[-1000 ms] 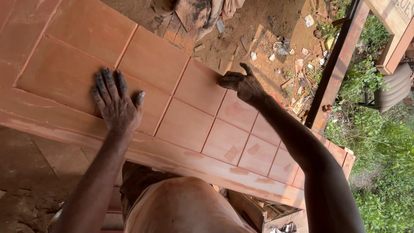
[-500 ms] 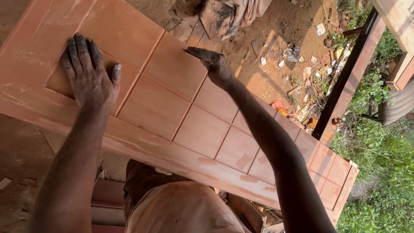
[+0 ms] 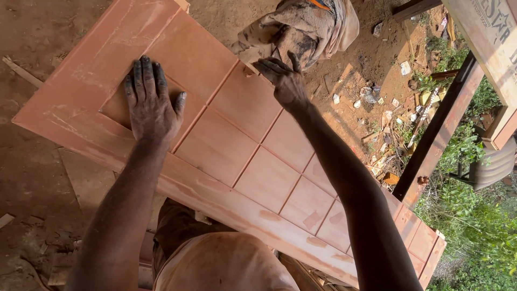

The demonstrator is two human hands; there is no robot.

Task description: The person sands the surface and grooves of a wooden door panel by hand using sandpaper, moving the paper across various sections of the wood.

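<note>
A large reddish-brown panelled door (image 3: 226, 145) lies flat and slantwise across the view, running from the upper left down to the lower right, with the person's body just below its near edge. The left hand (image 3: 152, 102) rests palm down on a sunken panel near the door's upper left end, fingers spread and straight, gripping nothing. The right hand (image 3: 285, 81) is at the far edge of the door, fingers bent and curled over a bundle of dirty cloth (image 3: 296, 27) that lies against that edge; whether the hand truly clasps the cloth or only presses on it cannot be told. The cloth is stained brown and grey, with a paler piece on its right side, and it hides part of the ground behind the door. Both forearms stretch across the door's surface and cover some of its square panels. Beyond the door lies bare dirt ground (image 3: 54, 32) with a thin strip of wood at the left. To the right of the cloth, scraps of paper and litter (image 3: 388, 102) are scattered over the dirt. A dark wooden beam (image 3: 439, 129) leans slantwise at the right, near the door's lower right end, and green plants (image 3: 474, 215) grow behind it.
</note>
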